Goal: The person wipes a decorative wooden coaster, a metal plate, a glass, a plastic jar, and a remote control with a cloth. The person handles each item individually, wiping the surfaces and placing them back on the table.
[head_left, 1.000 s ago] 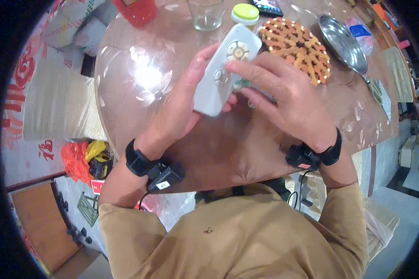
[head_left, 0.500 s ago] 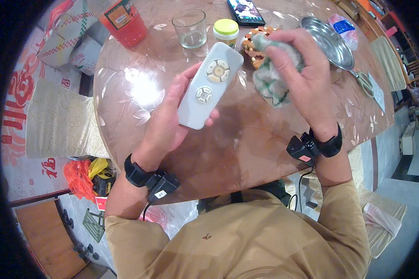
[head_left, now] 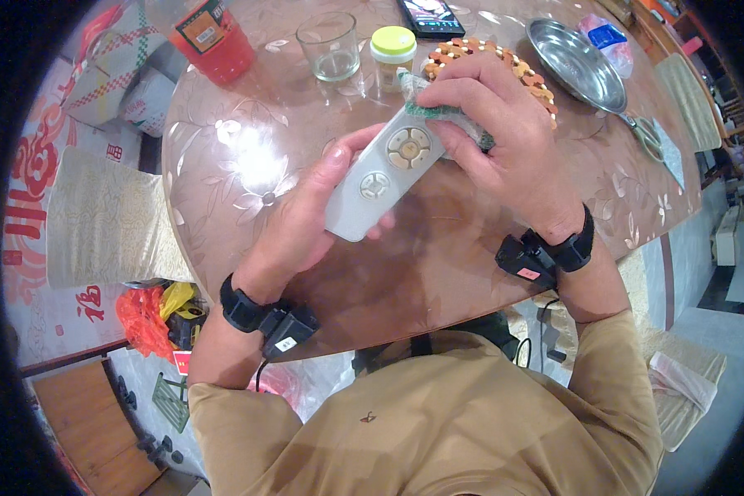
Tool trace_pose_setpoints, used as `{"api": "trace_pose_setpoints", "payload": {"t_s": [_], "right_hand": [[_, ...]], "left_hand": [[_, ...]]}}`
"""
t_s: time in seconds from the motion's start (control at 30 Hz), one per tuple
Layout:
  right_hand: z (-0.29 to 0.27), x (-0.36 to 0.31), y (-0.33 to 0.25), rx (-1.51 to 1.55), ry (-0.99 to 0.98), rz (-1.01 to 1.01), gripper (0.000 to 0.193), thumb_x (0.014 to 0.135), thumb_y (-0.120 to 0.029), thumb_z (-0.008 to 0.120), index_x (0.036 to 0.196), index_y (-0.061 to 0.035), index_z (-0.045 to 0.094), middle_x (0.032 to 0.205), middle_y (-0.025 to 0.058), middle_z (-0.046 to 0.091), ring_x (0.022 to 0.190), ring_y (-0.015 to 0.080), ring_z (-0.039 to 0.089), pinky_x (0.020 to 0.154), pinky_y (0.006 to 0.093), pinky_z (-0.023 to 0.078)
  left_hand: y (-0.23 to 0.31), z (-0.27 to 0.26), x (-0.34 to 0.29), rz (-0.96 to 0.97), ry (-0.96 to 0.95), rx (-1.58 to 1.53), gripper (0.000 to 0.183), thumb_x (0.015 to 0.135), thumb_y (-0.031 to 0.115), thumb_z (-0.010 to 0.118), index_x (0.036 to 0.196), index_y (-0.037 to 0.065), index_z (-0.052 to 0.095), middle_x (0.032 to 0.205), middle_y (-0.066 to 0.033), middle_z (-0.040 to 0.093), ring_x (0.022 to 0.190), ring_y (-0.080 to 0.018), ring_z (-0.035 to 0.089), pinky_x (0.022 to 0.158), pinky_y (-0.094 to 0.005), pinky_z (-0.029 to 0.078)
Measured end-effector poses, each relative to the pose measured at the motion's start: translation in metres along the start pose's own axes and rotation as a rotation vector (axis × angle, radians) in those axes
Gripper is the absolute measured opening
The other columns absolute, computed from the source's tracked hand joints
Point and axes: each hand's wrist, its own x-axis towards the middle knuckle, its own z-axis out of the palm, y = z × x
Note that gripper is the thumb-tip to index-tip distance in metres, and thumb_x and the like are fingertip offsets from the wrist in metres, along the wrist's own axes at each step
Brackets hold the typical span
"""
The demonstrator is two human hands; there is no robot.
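Note:
My left hand (head_left: 310, 198) is closed round the lower half of a white remote control (head_left: 362, 208), its two round button pads facing up. The remote is held tilted above the table, its far end leaning to the right. Bunched in my right hand (head_left: 504, 136) is a green and white cloth (head_left: 426, 114), which touches the far end of the remote and covers its top edge. Behind the right hand lies a trivet of brown and orange beads (head_left: 533, 78), partly hidden by that hand.
On the round table (head_left: 438, 264) stand a bottle of red liquid (head_left: 215, 50), a glass (head_left: 331, 62) and a yellow-lidded jar (head_left: 393, 50). Farther back lies a phone (head_left: 431, 16). At the right are a steel bowl (head_left: 579, 66) and scissors (head_left: 646, 139). A chair (head_left: 112, 219) stands left.
My right hand with the cloth has moved left onto the far end of the remote. The remote has shifted slightly toward me and right.

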Motion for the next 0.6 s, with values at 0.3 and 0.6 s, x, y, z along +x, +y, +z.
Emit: {"api": "trace_pose_setpoints", "payload": {"t_s": [0.3, 0.6], "right_hand": [[0.004, -0.005, 0.007, 0.202, -0.030, 0.235, 0.021, 0.084, -0.009, 0.063, 0.104, -0.0025, 0.060, 0.096, 0.0114, 0.063, 0.089, 0.0270, 0.063, 0.079, 0.0360, 0.050], [0.007, -0.006, 0.008, 0.321, 0.030, 0.310, 0.021, 0.085, -0.011, 0.064, 0.103, -0.0021, 0.060, 0.093, 0.0091, 0.062, 0.088, 0.0201, 0.062, 0.080, 0.0331, 0.049]], "left_hand": [[0.003, -0.004, -0.001, 0.046, 0.031, -0.095, 0.058, 0.105, 0.044, 0.034, 0.150, 0.008, 0.031, 0.125, -0.0122, 0.058, 0.084, -0.0205, 0.065, 0.067, -0.0309, 0.055], [0.008, -0.007, -0.002, 0.113, 0.175, -0.296, 0.051, 0.105, 0.041, 0.035, 0.144, 0.008, 0.040, 0.127, -0.0175, 0.058, 0.085, -0.0249, 0.064, 0.068, -0.0339, 0.054]]}}
